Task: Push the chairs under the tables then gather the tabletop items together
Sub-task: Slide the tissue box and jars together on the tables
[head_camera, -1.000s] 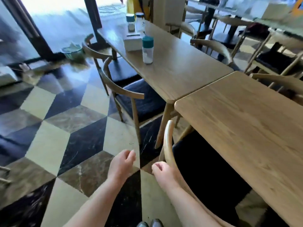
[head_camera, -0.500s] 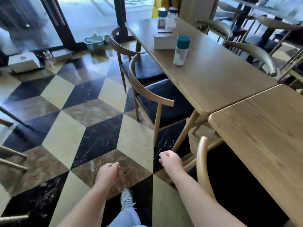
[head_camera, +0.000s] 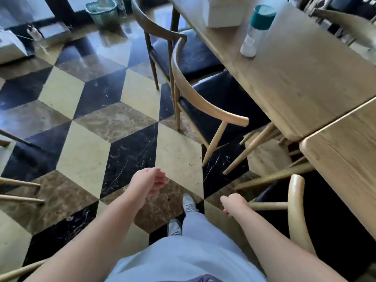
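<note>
**Chairs still out, hands empty**

Checkered marble floor (head_camera: 85, 159), long wooden table (head_camera: 295, 78) running 11-to-5 o'clock at upper right, second table (head_camera: 345, 155) butted against it at 3. Next chair (head_camera: 203, 98) at 1 o'clock from hands, seat partly under table, backrest arc lying 11-to-4, needs shove toward 2. Nearest chair (head_camera: 297, 210) at 3, tucked. Right hand (head_camera: 234, 204) closer to both, loosely curled, holding nothing. Left hand (head_camera: 150, 182) half-closed, empty. Teal-capped bottle (head_camera: 256, 31) and white box (head_camera: 223, 11) on long table, near each other.
</note>
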